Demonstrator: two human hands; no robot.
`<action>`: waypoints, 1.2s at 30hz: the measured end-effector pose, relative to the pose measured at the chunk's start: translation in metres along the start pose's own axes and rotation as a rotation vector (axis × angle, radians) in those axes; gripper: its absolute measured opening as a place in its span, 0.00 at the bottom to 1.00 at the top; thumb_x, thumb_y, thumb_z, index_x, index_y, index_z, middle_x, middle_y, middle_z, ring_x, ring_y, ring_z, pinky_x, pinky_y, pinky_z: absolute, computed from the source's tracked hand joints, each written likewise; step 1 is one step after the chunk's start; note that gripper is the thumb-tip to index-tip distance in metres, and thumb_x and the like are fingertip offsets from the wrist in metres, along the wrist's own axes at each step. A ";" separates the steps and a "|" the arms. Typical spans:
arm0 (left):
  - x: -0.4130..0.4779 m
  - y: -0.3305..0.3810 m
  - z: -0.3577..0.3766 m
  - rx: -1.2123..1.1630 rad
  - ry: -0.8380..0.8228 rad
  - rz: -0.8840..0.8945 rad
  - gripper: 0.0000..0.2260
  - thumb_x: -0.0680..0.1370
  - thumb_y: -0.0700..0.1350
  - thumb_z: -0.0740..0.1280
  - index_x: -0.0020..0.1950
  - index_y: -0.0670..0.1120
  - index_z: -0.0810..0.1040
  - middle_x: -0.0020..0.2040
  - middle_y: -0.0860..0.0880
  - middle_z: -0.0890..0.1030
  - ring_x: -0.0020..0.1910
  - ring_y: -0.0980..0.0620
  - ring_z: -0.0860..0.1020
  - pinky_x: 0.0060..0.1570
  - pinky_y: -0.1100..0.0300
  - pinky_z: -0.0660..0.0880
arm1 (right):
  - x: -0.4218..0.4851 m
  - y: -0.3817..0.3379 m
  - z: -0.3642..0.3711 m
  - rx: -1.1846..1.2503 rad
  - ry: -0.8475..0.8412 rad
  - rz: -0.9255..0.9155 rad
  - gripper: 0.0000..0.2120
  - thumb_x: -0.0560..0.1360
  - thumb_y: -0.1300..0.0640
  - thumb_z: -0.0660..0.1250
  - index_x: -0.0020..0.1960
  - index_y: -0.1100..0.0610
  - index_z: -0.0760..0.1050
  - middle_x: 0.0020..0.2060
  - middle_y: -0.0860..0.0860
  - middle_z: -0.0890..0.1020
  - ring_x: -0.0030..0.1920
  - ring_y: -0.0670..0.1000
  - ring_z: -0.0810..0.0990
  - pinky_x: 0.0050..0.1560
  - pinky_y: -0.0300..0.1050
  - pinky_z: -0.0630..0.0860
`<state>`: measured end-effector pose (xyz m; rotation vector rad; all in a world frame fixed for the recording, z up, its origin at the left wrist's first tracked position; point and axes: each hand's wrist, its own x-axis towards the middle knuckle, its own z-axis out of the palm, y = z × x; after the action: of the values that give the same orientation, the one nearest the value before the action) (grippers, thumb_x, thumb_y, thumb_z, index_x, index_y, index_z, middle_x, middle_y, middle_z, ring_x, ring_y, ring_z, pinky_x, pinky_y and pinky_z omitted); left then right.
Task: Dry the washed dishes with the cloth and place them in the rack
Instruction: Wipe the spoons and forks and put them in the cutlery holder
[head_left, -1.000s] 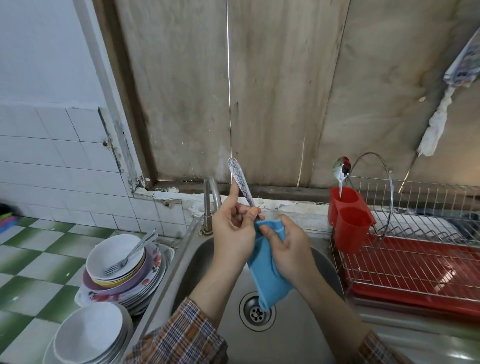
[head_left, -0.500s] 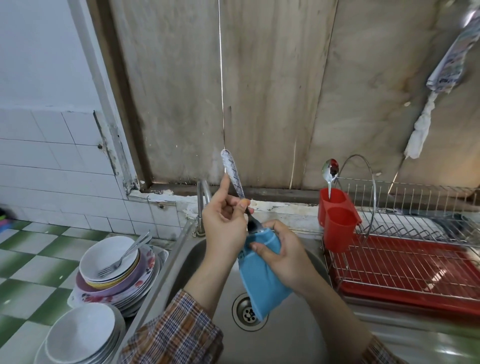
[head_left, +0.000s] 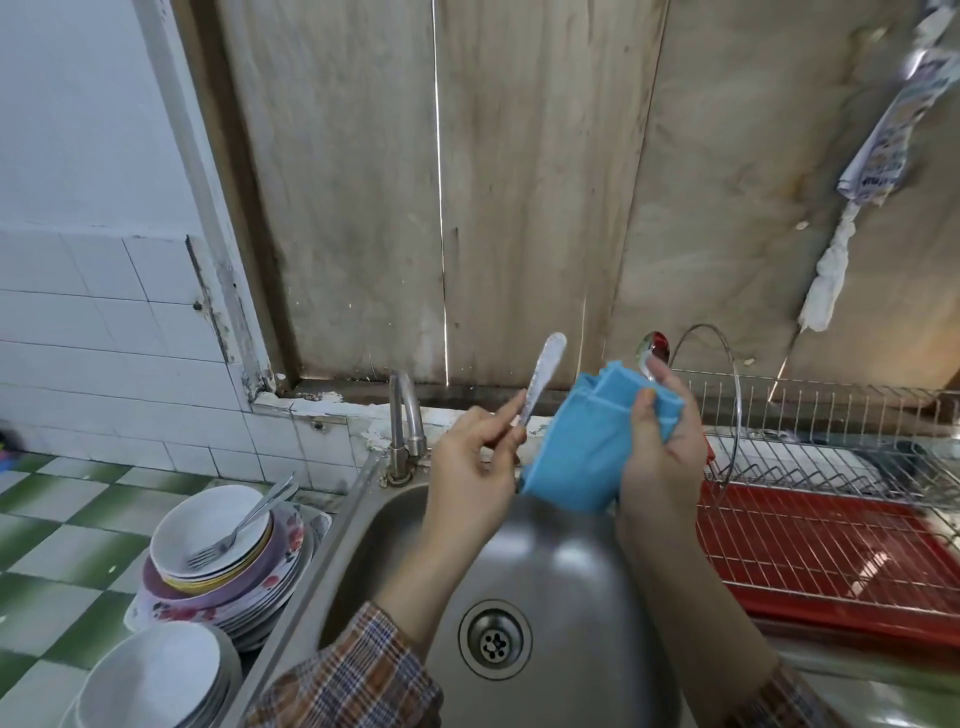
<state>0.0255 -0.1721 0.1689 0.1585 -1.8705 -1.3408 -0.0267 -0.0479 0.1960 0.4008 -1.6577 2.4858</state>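
Over the steel sink (head_left: 545, 561), my left hand (head_left: 475, 467) pinches a metal utensil (head_left: 543, 376) by its lower part. Its patterned handle points up and to the right, and its working end is hidden behind my fingers. To its right, my right hand (head_left: 662, 452) grips a folded blue cloth (head_left: 582, 447), raised beside the utensil. The wire dish rack (head_left: 831, 525) with a red tray stands at the right. A spoon (head_left: 653, 351) stands upright at the rack's left end, partly behind my right hand.
A stack of plates and bowls (head_left: 223, 566) with a fork (head_left: 241, 525) on top sits on the green checked counter at the left. More white bowls (head_left: 156, 680) are stacked nearer me. The faucet (head_left: 405, 415) rises behind the sink. A cloth (head_left: 883, 130) hangs at the upper right.
My right hand has lifted the blue cloth up and to the right, off the utensil's lower end. The utensil's handle now tilts right instead of left.
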 end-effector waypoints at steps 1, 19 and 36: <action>-0.002 0.001 0.002 0.014 -0.025 0.027 0.19 0.77 0.33 0.65 0.58 0.56 0.80 0.34 0.58 0.71 0.36 0.61 0.70 0.42 0.56 0.76 | 0.002 -0.003 0.004 0.043 -0.027 -0.003 0.13 0.81 0.56 0.60 0.63 0.43 0.72 0.50 0.45 0.80 0.42 0.43 0.82 0.42 0.45 0.81; -0.019 0.011 -0.010 -0.049 -0.142 0.036 0.21 0.73 0.34 0.58 0.57 0.54 0.80 0.49 0.58 0.81 0.49 0.63 0.79 0.50 0.71 0.72 | -0.005 0.005 0.021 -0.163 -0.126 -0.256 0.37 0.70 0.68 0.73 0.73 0.50 0.62 0.65 0.42 0.72 0.58 0.43 0.78 0.56 0.39 0.78; -0.016 0.011 -0.027 -0.085 -0.156 0.070 0.24 0.72 0.31 0.56 0.53 0.55 0.83 0.47 0.53 0.81 0.49 0.57 0.79 0.49 0.65 0.74 | -0.013 -0.001 0.034 -0.114 -0.181 -0.202 0.33 0.73 0.67 0.71 0.71 0.47 0.61 0.52 0.40 0.74 0.46 0.31 0.78 0.43 0.28 0.75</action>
<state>0.0576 -0.1786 0.1727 -0.0561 -1.9253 -1.4160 -0.0084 -0.0783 0.2056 0.7580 -1.7168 2.2547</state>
